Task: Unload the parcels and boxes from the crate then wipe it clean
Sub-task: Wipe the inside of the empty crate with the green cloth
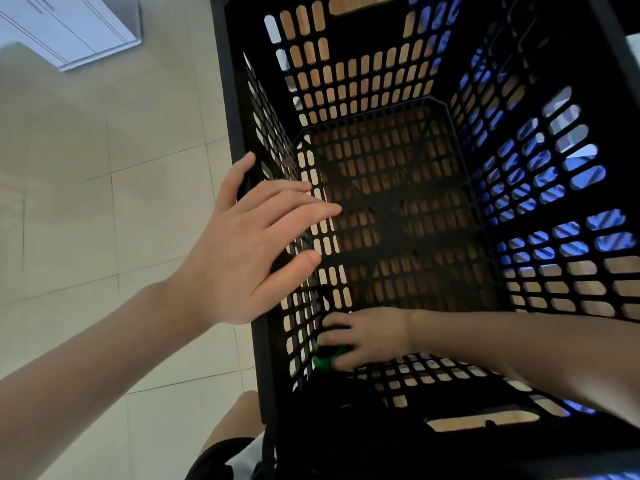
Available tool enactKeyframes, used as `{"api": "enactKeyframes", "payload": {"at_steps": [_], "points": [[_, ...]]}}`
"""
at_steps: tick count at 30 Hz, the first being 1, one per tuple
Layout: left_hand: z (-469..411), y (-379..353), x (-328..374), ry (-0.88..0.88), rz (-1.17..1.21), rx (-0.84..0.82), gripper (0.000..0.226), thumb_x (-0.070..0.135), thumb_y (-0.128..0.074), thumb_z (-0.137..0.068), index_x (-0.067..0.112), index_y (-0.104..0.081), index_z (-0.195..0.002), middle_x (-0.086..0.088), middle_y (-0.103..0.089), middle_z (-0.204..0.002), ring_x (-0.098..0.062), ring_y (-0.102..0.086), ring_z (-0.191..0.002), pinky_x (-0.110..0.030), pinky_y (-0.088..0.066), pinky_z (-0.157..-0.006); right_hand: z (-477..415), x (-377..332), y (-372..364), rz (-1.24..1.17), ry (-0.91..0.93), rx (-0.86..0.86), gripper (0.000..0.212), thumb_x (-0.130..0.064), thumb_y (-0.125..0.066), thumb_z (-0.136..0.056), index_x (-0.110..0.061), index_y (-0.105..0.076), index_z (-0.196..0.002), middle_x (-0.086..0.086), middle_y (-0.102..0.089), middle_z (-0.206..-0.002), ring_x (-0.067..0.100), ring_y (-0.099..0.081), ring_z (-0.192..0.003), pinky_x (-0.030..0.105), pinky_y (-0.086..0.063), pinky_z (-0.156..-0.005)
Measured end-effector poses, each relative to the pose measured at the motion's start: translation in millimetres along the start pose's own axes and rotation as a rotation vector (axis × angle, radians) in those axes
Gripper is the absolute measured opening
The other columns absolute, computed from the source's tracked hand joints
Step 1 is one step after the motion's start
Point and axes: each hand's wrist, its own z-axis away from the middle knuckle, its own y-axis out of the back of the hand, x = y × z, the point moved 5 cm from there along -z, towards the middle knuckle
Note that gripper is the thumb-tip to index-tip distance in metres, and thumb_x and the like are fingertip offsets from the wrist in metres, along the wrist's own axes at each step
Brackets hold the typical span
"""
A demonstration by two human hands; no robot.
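A deep black slotted crate [398, 216] fills the right of the view, and nothing lies on its floor. My left hand [249, 247] rests on the crate's left rim with its fingers spread over the edge and into the crate. My right hand [360, 336] reaches down inside to the near left corner and presses a green cloth [323, 358] against the wall and floor there. Most of the cloth is hidden under the fingers. No parcels or boxes are inside the crate.
Pale floor tiles [104, 202] lie to the left. A white cabinet [69, 29] stands at the top left. Wooden surface and something blue [554, 188] show through the crate's slots. My knee [239, 420] is just below the crate's near left corner.
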Motion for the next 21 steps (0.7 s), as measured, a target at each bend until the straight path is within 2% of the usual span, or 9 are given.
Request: {"api": "enactKeyframes", "payload": {"at_steps": [4,7,9,11,13,15,17,19,21], "points": [[-0.4,0.5,0.2,0.004,-0.004,-0.006,0.047,0.037,-0.038,-0.094,0.017,-0.062,-0.129,0.002,-0.066,-0.121,-0.019,-0.051,-0.129,-0.062,-0.012,-0.116,1.8,-6.5,12.0,-0.052,-0.001,0.056,0.035,-0.006,-0.071,-0.08,-0.011,-0.064,-0.113,0.021,-0.055,-0.127,0.042,-0.049,-0.12,0.039,-0.058,-0.067],[-0.5,1.1,1.2,0.005,-0.001,-0.003,0.047,0.036,-0.039,-0.093,0.016,-0.063,-0.128,0.001,-0.066,-0.12,-0.02,-0.052,-0.129,-0.062,-0.012,-0.116,0.8,-30.6,53.6,-0.069,0.08,0.29,0.019,-0.01,-0.056,-0.093,-0.01,-0.068,-0.108,0.015,-0.053,-0.124,0.039,-0.049,-0.116,0.036,-0.052,-0.082],[-0.6,1.1,1.5,0.002,0.004,0.001,0.047,0.036,-0.039,-0.093,0.016,-0.063,-0.128,0.0,-0.067,-0.119,-0.02,-0.052,-0.128,-0.062,-0.013,-0.115,1.9,-47.4,82.9,-0.108,0.125,0.418,0.022,-0.01,-0.048,-0.099,-0.009,-0.069,-0.105,0.012,-0.042,-0.121,0.039,-0.046,-0.113,0.038,-0.047,-0.091],[-0.5,1.0,1.2,0.002,0.007,0.003,0.047,0.036,-0.039,-0.093,0.015,-0.063,-0.128,0.0,-0.067,-0.119,-0.02,-0.053,-0.128,-0.063,-0.013,-0.115,3.6,-61.2,102.8,-0.145,0.17,0.508,0.017,-0.01,-0.048,-0.099,-0.01,-0.063,-0.106,0.011,-0.038,-0.117,0.038,-0.045,-0.111,0.04,-0.046,-0.093],[-0.2,0.8,0.8,0.003,0.007,0.006,0.047,0.035,-0.04,-0.092,0.015,-0.063,-0.128,0.0,-0.067,-0.118,-0.02,-0.053,-0.127,-0.063,-0.013,-0.115,2.2,-66.7,104.2,-0.166,0.177,0.535,0.01,-0.01,-0.047,-0.1,-0.014,-0.048,-0.109,0.01,-0.037,-0.117,0.036,-0.042,-0.111,0.039,-0.046,-0.09],[-0.1,0.6,0.6,0.003,0.005,0.005,0.047,0.035,-0.04,-0.092,0.015,-0.062,-0.128,0.0,-0.066,-0.118,-0.02,-0.053,-0.127,-0.063,-0.013,-0.115,-2.2,-60.3,88.4,-0.135,0.169,0.507,0.009,-0.012,-0.043,-0.101,-0.015,-0.042,-0.109,0.01,-0.036,-0.118,0.035,-0.042,-0.112,0.039,-0.048,-0.088],[-0.2,0.4,0.4,0.005,0.001,0.002,0.047,0.035,-0.04,-0.092,0.015,-0.062,-0.128,0.0,-0.066,-0.118,-0.02,-0.053,-0.127,-0.062,-0.013,-0.115,-1.0,-41.9,58.1,-0.03,0.163,0.407,0.014,-0.012,-0.043,-0.099,-0.016,-0.044,-0.113,0.01,-0.04,-0.122,0.035,-0.044,-0.113,0.035,-0.047,-0.09],[-0.6,0.7,0.4,0.004,0.0,0.003,0.047,0.035,-0.04,-0.092,0.015,-0.062,-0.128,-0.001,-0.067,-0.117,-0.021,-0.054,-0.126,-0.062,-0.013,-0.115,4.4,-18.5,21.0,0.108,0.14,0.17,0.027,-0.015,-0.055,-0.092,-0.019,-0.055,-0.119,0.01,-0.05,-0.129,0.034,-0.049,-0.118,0.032,-0.05,-0.09],[-0.3,0.6,0.1,0.002,-0.003,0.001,0.047,0.035,-0.04,-0.092,0.014,-0.062,-0.128,-0.001,-0.067,-0.117,-0.021,-0.054,-0.126,-0.062,-0.013,-0.115,6.0,-1.7,-6.8,0.152,0.052,-0.054,0.039,-0.016,-0.063,-0.087,-0.02,-0.056,-0.125,0.009,-0.05,-0.136,0.032,-0.048,-0.124,0.032,-0.054,-0.086]]}}
